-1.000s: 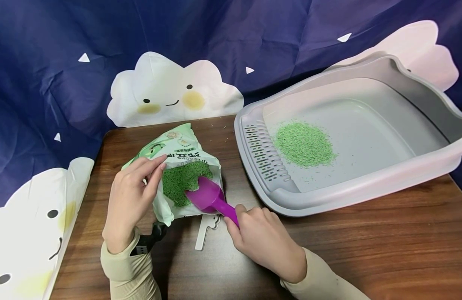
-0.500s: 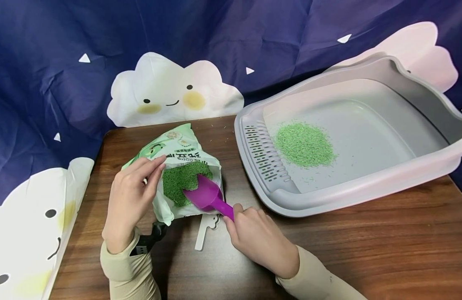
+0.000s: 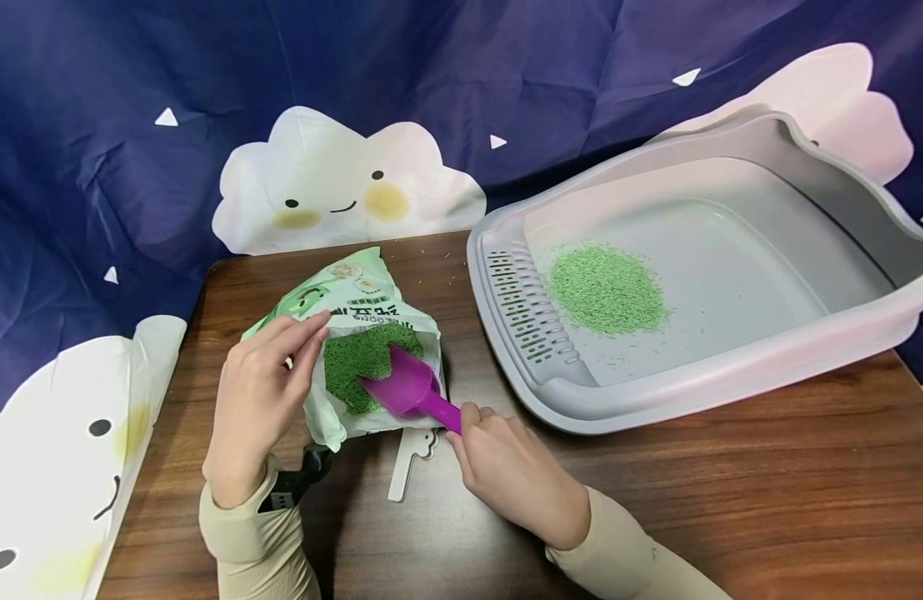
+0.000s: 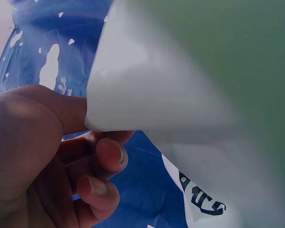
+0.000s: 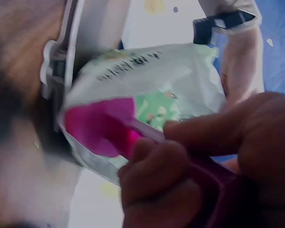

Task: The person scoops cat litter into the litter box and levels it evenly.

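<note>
My right hand (image 3: 517, 475) grips the handle of a purple scoop (image 3: 405, 385). The scoop's front edge is dug into green cat litter pellets (image 3: 349, 367) inside an open plastic litter bag (image 3: 390, 287). In the right wrist view, fingers curl round the scoop's handle and the scoop (image 5: 102, 123) lies in the mouth of the bag (image 5: 147, 76). My left hand (image 3: 262, 392) pinches the bag's edge between thumb and fingertips, holding the mouth open. The left wrist view shows the bag's white corner (image 4: 118, 109) between thumb and index finger.
A grey litter box (image 3: 739, 379) stands to the right, with a heap of green pellets (image 3: 607, 287) near its slotted end. A white cloud-shaped flat piece with a handle (image 3: 406, 467) lies partly under the bag. Behind the wooden table (image 3: 694, 492) hangs a blue curtain (image 3: 544, 75).
My right hand and the scoop have shifted slightly to the left and up, with the scoop moving further over the pellets. The left hand and the bag have stayed nearly still.
</note>
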A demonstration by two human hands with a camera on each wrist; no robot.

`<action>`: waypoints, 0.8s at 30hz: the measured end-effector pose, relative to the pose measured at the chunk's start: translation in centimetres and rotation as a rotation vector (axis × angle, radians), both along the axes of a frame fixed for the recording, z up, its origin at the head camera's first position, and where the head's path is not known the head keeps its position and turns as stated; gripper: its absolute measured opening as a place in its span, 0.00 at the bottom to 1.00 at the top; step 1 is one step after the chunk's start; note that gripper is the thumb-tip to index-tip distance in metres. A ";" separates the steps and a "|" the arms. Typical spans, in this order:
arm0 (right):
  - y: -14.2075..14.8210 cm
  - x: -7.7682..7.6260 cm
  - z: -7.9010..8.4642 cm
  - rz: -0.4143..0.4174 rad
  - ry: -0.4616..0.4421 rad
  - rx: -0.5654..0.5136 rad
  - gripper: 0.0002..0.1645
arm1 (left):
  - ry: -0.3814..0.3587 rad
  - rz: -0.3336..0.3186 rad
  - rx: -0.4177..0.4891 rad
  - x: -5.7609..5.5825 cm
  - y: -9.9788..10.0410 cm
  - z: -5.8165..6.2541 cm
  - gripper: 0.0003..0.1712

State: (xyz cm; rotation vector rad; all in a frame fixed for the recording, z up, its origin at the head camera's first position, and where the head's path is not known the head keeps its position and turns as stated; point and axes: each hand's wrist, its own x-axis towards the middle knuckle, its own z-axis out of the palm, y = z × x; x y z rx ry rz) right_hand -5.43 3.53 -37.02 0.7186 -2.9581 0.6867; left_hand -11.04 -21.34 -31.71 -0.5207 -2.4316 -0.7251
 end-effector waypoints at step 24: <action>-1.7 -1.1 -3.8 0.012 0.018 -0.045 0.13 | 0.001 0.000 0.011 0.0 0.0 0.1 0.12</action>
